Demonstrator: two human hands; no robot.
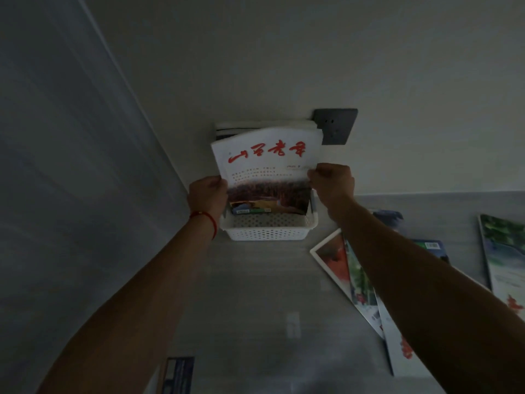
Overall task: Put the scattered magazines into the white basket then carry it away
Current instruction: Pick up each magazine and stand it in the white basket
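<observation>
Head view, dim light. White basket (268, 228) sits on the grey surface (255, 294) against the wall. A stack of magazines (267, 169) stands in it, long axis running up from the basket, tops leaning toward the wall, front cover facing the camera. Red brush-style title across the cover top; small print below unreadable. Left hand (208, 196) grips the stack's left edge, right hand (332, 183) pinches its right edge. Red string (206, 218) on left wrist. Loose magazines (352, 277) lie scattered to the right. Dark wall socket (339, 126) behind the basket.
</observation>
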